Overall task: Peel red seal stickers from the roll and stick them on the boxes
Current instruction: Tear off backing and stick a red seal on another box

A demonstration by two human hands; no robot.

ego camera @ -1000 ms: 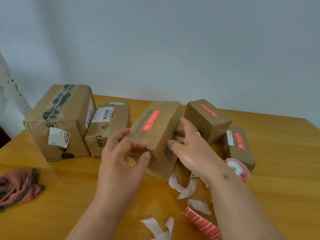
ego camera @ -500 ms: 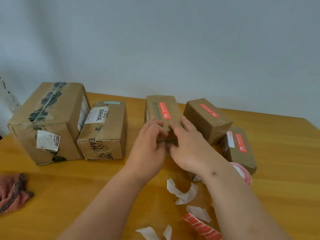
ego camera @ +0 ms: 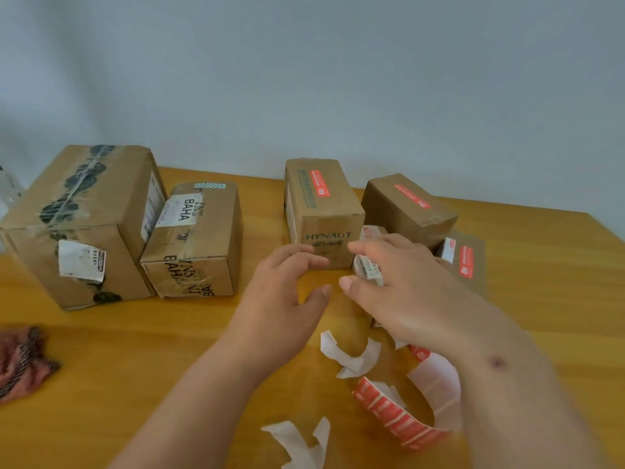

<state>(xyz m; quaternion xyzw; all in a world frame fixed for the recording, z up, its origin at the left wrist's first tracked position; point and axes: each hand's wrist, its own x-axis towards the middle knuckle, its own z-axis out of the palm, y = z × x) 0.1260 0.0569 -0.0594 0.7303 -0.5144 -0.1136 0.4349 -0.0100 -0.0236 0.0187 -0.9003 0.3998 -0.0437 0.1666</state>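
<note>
Five brown cardboard boxes stand on the smooth yellow wooden table (ego camera: 135, 350). The HYNAGT box (ego camera: 321, 211) has a red seal sticker (ego camera: 319, 183) on top, and two boxes to its right have one each. The sticker strip (ego camera: 399, 418), red and curly, lies near the person. The left hand (ego camera: 287, 299) holds nothing, its fingers loosely curled. The right hand (ego camera: 402, 286) holds nothing, its fingers spread apart. White paper scraps (ego camera: 351, 357) lie between them.

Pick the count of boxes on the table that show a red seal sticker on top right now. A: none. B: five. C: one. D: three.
D: red stickers show on the HYNAGT box, the box behind it to the right and the low box at far right; the two left boxes show none.
</note>
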